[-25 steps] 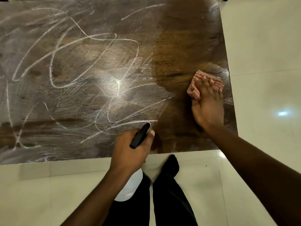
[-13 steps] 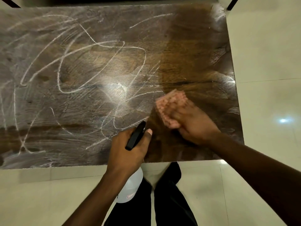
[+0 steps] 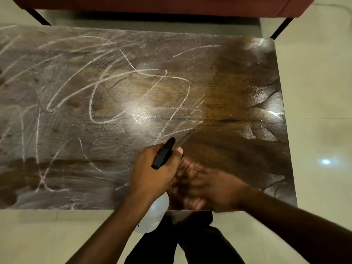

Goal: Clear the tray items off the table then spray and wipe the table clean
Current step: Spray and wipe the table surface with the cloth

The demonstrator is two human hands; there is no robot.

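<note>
- Brown wood shows on the right part of the worktop [image 3: 238, 88], where it looks wiped. White chalky scribbles [image 3: 118, 88] cover the middle and left.
- The left hand [image 3: 152, 174] is wrapped tight around the spray bottle [image 3: 152, 216], with its black top [image 3: 163, 153] poking out past the thumb. The bottle hangs at the near edge.
- The right hand [image 3: 205, 187] is blurry. It seems to press flat on a pink cloth [image 3: 190, 168] at the near edge, just beside the left hand.
- What could go wrong: the two hands are so close they could bump, and the cloth could slip off the edge. A dry cloth may only smear the white marks.
- A second ago the cloth was out by the right edge. Half a second ago it was in the middle right. Now it is down by the near edge. The left hand has hardly moved.
</note>
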